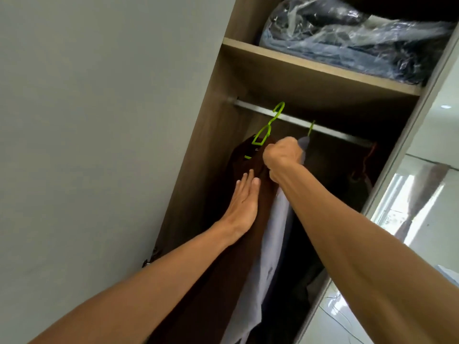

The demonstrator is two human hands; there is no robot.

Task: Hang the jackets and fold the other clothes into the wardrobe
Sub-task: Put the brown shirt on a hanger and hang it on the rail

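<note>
A dark brown jacket (238,170) hangs on a bright green hanger (264,134) hooked over the metal rail (330,131) inside the wardrobe. My left hand (242,202) lies flat with straight fingers against the brown jacket's side. My right hand (282,157) is a fist that grips the jacket's shoulder just right of the hanger. Directly to the right hangs a light grey garment (270,247) on a second green hanger (311,127), touching the brown one. What my right fingers hold exactly is hidden behind the fist.
A wooden shelf (323,68) above the rail carries a dark bundle in clear plastic (352,36). A reddish hanger (367,160) with dark clothing hangs at the rail's right end. A grey wall (99,120) stands left; a mirrored door (422,182) is on the right.
</note>
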